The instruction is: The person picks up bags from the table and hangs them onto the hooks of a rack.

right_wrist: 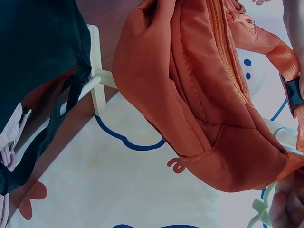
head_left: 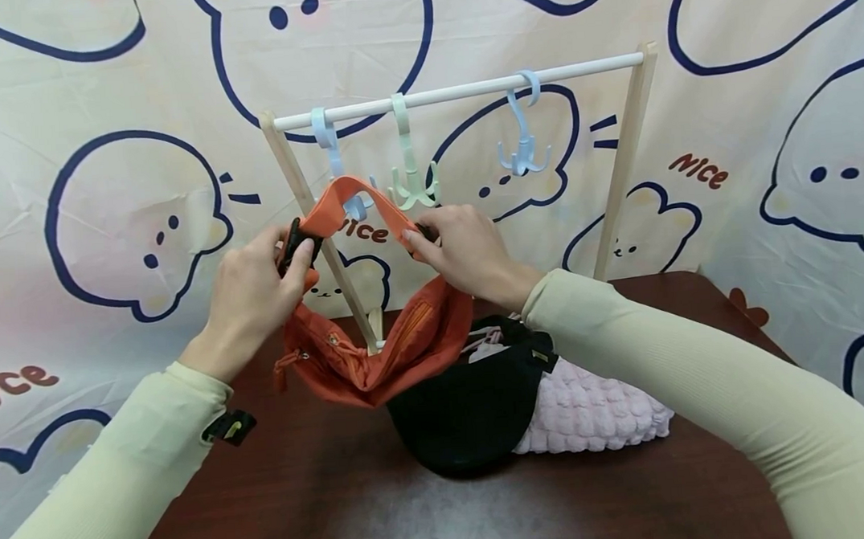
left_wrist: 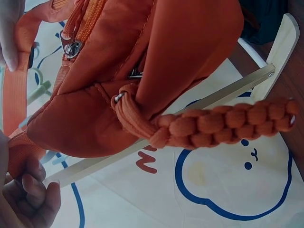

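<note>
An orange waist bag (head_left: 378,352) hangs from both hands in front of the wooden rack, its strap (head_left: 349,189) arching up between them. My left hand (head_left: 259,285) grips the strap by its black buckle. The right hand (head_left: 467,248) pinches the strap's other side, thumb in front, near a dark fitting. Behind the strap's arch hangs a blue hook (head_left: 325,133), partly covered by it. A green hook (head_left: 408,162) hangs just above the right hand. In the left wrist view a braided orange zip pull (left_wrist: 232,121) dangles from the bag.
The rack's white bar (head_left: 460,94) also carries a second blue hook (head_left: 523,137) farther right. On the brown table (head_left: 281,469) lie a black bag (head_left: 467,421) and a pink puffy bag (head_left: 590,407), partly under the right forearm. A patterned cloth backs the scene.
</note>
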The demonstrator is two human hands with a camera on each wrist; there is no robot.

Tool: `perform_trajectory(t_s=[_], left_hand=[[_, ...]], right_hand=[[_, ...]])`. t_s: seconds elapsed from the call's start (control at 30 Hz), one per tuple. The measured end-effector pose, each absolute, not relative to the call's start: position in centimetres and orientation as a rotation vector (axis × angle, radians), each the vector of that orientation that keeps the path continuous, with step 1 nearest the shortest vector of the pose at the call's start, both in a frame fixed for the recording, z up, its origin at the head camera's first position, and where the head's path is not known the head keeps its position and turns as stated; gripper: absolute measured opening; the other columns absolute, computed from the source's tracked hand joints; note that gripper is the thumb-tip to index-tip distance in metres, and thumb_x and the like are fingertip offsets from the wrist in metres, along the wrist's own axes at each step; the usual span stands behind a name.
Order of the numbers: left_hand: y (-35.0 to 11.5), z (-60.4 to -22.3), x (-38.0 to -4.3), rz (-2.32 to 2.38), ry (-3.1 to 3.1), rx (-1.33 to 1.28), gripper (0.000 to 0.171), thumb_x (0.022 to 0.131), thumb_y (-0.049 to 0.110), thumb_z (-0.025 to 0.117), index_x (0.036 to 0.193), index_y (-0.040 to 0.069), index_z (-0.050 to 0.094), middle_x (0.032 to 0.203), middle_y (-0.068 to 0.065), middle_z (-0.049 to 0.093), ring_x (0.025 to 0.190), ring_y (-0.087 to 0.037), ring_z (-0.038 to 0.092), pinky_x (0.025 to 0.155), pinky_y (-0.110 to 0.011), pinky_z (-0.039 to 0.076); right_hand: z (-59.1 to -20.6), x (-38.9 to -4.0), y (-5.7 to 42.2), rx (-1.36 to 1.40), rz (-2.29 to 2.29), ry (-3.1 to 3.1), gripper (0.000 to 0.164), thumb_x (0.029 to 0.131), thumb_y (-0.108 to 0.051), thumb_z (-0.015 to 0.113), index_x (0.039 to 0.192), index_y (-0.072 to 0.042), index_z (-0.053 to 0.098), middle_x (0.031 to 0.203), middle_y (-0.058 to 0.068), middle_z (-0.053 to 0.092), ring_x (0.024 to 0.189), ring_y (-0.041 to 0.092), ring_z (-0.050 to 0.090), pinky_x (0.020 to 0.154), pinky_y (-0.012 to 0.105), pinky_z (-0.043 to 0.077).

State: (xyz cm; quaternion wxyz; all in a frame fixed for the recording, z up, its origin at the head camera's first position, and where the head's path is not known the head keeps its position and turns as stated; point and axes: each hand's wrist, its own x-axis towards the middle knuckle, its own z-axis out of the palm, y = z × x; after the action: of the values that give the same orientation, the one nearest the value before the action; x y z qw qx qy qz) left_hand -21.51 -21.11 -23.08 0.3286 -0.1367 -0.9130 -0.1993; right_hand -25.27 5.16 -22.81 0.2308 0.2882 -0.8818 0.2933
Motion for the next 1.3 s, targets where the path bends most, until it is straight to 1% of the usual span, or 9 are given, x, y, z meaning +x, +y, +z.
perform_trajectory(t_s=[0.37, 0.73, 0.9, 1.3], left_hand=[[-21.1, -23.4, -21.8, -0.531, -2.423, -0.340, 0.032, 0.104, 0.029, 0.054, 0.108, -0.002, 0.062, 0.065, -0.015, 0.063, 0.047, -0.023, 0.047, 0.042, -0.033, 0.033], [-20.9, -23.6, -21.9, -0.533, -2.440, -0.330, 0.032, 0.104, 0.030, 0.054, 0.107, 0.000, 0.063, 0.063, -0.013, 0.060, 0.048, -0.023, 0.046, 0.045, -0.034, 0.033], [-20.9, -23.7, -21.9, -0.536, -2.455, -0.322, 0.033, 0.104, 0.031, 0.054, 0.107, 0.000, 0.063, 0.064, -0.012, 0.059, 0.050, -0.023, 0.047, 0.047, -0.033, 0.033], [-21.1, -24.1, -21.8, -0.528, -2.458, -0.330, 0.033, 0.104, 0.030, 0.055, 0.106, -0.001, 0.063, 0.067, -0.014, 0.060, 0.053, -0.025, 0.051, 0.048, -0.033, 0.035]], right_hand=[[-23.2, -25.4, 4.9, 0.791, 0.807, -2.464, 0.026, 0.103, -0.029, 0.060, 0.088, -0.011, 0.073, 0.074, 0.003, 0.067, 0.064, 0.016, 0.055, 0.055, 0.027, 0.041], [-23.6, -25.6, 4.9, 0.784, 0.825, -2.494, 0.025, 0.102, -0.028, 0.060, 0.091, -0.011, 0.075, 0.078, 0.002, 0.070, 0.065, 0.015, 0.058, 0.056, 0.026, 0.043], [-23.8, -25.7, 4.9, 0.783, 0.804, -2.497, 0.026, 0.103, -0.029, 0.060, 0.089, -0.012, 0.074, 0.076, 0.001, 0.069, 0.063, 0.014, 0.057, 0.054, 0.026, 0.042], [-24.7, -25.9, 4.9, 0.781, 0.808, -2.506, 0.027, 0.102, -0.029, 0.061, 0.086, -0.011, 0.073, 0.072, 0.002, 0.068, 0.061, 0.014, 0.056, 0.054, 0.025, 0.041]])
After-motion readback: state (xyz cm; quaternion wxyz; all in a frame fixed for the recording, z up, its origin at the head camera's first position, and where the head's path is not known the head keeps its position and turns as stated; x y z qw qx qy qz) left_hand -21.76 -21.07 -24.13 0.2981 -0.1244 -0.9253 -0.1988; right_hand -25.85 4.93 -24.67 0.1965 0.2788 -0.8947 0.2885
